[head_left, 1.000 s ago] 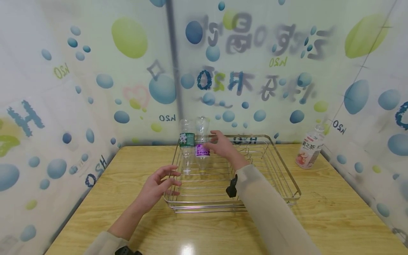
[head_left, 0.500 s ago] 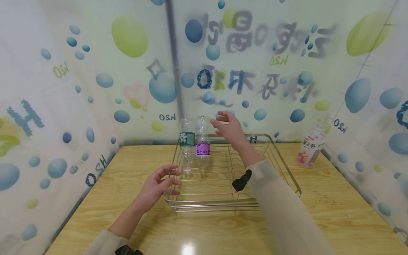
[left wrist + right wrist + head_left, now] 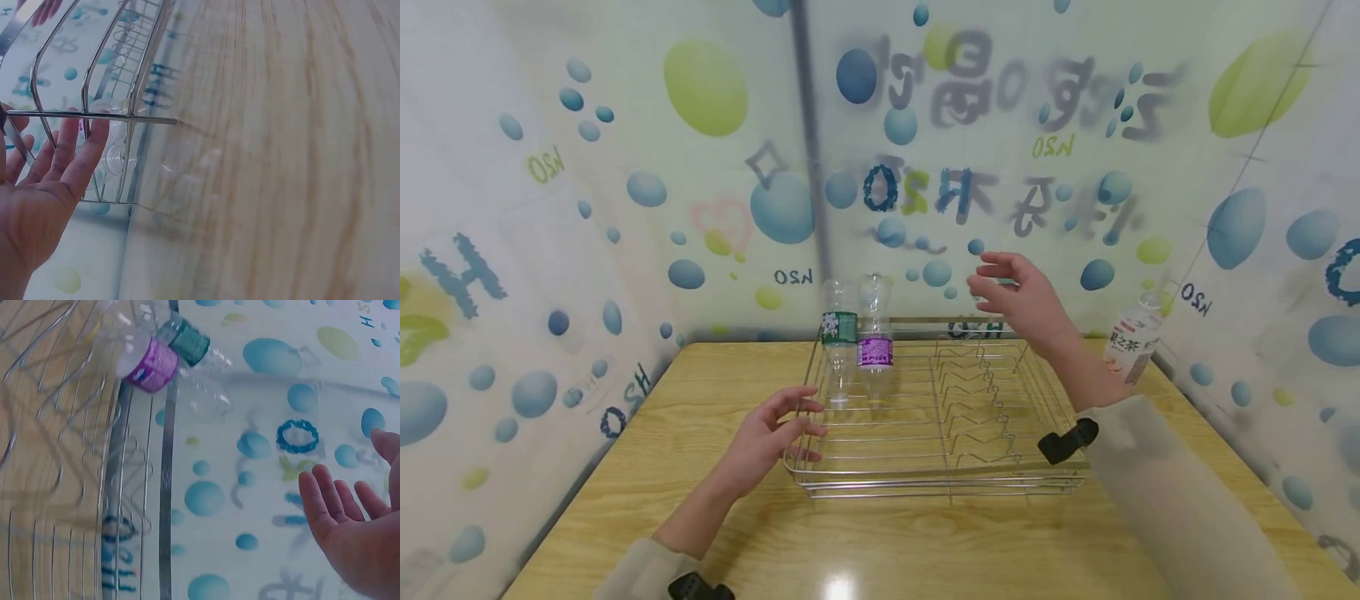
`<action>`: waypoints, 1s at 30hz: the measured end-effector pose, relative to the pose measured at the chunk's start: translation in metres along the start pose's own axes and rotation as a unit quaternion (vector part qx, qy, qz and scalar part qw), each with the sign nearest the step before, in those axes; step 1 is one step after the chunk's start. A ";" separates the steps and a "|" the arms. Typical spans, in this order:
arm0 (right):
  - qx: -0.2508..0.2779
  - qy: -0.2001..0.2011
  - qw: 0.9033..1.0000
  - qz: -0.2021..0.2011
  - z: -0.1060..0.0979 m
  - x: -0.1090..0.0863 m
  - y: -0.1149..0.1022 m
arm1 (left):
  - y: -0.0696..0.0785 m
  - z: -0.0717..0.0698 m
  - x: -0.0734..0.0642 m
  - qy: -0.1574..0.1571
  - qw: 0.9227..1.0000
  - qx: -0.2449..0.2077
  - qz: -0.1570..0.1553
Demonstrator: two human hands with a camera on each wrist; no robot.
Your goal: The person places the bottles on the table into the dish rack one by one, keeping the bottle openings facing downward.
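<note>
A wire dish rack [image 3: 880, 474] sits on the table. In its back left part, two clear plastic bottles stand side by side, narrow ends down: one with a green label [image 3: 840, 327], one with a purple label [image 3: 876, 352]. My left hand [image 3: 767, 442] rests at the rack's left side, fingers loosely spread against the wires [image 3: 94, 115]. Raised above the rack's back right part, my right hand [image 3: 1030, 308] is holding nothing, its fingers relaxed. In the right wrist view that hand [image 3: 362, 531] is apart from the purple-labelled bottle [image 3: 152, 365].
To the right of the rack stands a bottle with a pink and white label [image 3: 1127, 340], partly hidden by my right forearm. Wavy wire dividers [image 3: 973, 408] fill the rack's right half. A patterned curtain [image 3: 715, 208] encloses the wooden table [image 3: 700, 417].
My right hand has moved from beside the purple-labelled bottle, up and to the right, away from it. The left hand and both bottles in the rack have stayed put.
</note>
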State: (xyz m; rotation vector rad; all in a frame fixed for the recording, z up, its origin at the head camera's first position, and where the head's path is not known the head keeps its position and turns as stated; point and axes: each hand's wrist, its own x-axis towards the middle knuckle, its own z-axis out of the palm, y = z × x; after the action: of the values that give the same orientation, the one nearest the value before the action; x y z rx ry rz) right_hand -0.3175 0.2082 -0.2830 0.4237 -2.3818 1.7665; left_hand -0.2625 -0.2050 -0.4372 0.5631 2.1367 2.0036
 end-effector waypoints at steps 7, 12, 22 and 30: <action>-0.068 0.025 0.997 0.004 -0.044 -0.028 0.013 | -0.001 -0.001 0.001 -0.002 1.000 -0.003 0.002; -0.116 0.032 0.993 0.018 -0.075 -0.049 0.029 | -0.003 -0.001 0.003 -0.006 1.000 -0.006 0.003; -0.167 0.056 0.983 0.045 -0.128 -0.081 0.064 | -0.003 -0.001 0.004 -0.006 1.000 -0.001 -0.002; -0.180 0.099 0.975 0.080 -0.153 -0.094 0.086 | -0.002 -0.002 0.002 0.000 1.000 -0.003 -0.004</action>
State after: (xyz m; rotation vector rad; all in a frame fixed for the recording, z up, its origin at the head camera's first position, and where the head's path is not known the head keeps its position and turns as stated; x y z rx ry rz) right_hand -0.2624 0.3906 -0.3424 0.0095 -2.5698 1.3110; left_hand -0.2658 -0.2061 -0.4383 0.5525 2.1286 2.0046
